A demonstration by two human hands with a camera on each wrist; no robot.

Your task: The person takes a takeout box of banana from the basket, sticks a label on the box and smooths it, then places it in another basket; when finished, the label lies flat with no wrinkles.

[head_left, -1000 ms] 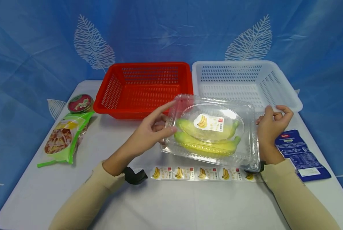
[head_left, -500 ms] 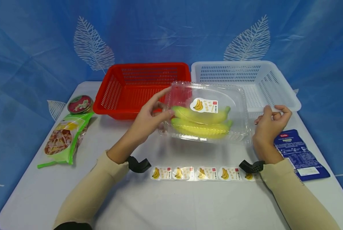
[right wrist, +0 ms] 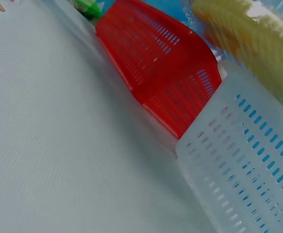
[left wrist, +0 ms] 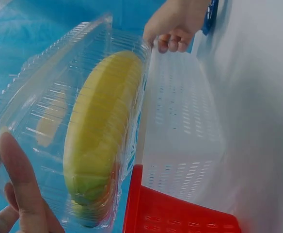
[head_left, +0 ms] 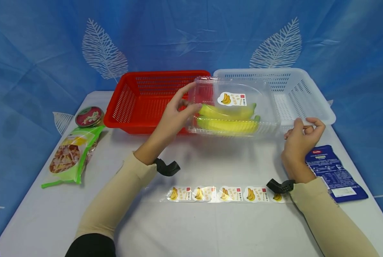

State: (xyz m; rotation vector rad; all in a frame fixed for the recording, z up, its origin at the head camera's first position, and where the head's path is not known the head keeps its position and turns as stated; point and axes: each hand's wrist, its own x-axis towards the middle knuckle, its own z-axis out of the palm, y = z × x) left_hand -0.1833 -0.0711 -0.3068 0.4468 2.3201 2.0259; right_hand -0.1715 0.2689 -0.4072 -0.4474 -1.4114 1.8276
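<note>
My left hand (head_left: 178, 112) grips the left end of a clear plastic clamshell box (head_left: 266, 107), thumb at the front and fingers behind. Inside lie two yellow bananas (head_left: 226, 125) with greenish ends, also filling the left wrist view as a long banana (left wrist: 102, 116). A white banana sticker (head_left: 232, 99) sits on the lid. The box is held up, tilted, over the front rims of the red basket (head_left: 159, 129) and the white basket (head_left: 326, 112). My right hand (head_left: 302, 141) pinches the white basket's front rim near its right corner.
A strip of banana stickers (head_left: 230, 194) lies across the table. On the left are a green snack bag (head_left: 70, 153) and a round tin (head_left: 89, 116). A dark blue packet (head_left: 334, 173) lies beside my right wrist. A blue curtain (head_left: 185, 32) hangs behind.
My left hand has carried the box up and away from me, from above the table's middle to over the basket rims. The right hand stays at the white basket's rim.
</note>
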